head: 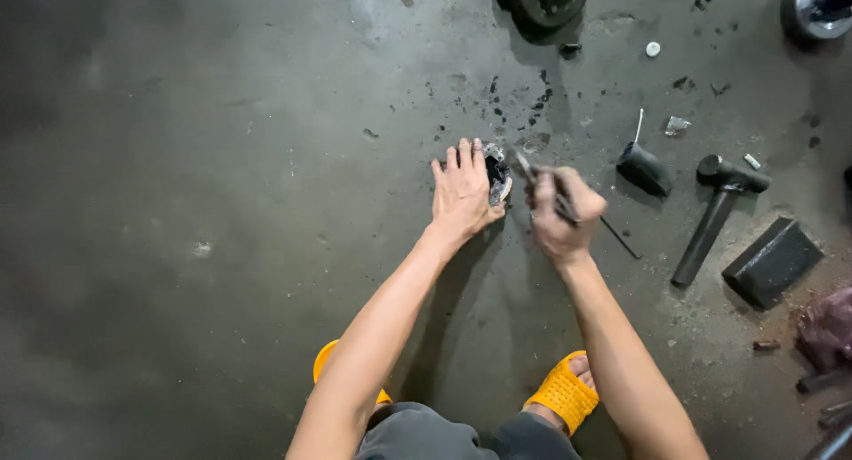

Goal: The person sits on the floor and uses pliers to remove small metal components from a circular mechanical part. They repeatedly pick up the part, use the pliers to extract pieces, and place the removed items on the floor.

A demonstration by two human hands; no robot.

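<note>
My left hand (pixel 461 194) rests flat on the concrete floor, its thumb side pressed against a small black and silver part (pixel 497 174). My right hand (pixel 561 216) is closed around a thin metal tool (pixel 532 178) whose tip points at that part; the tool looks blurred. Its dark shaft sticks out behind the hand toward the right. Both arms reach forward from my crouched body, and my feet are in orange sandals (pixel 563 394).
A black hammer (pixel 715 217) lies to the right, next to a black rectangular block (pixel 770 261). A small black object with a white stick (pixel 643 165) sits nearer. Round metal parts (pixel 543 0) and dark debris lie at the top. A reddish rag (pixel 827 327) is far right.
</note>
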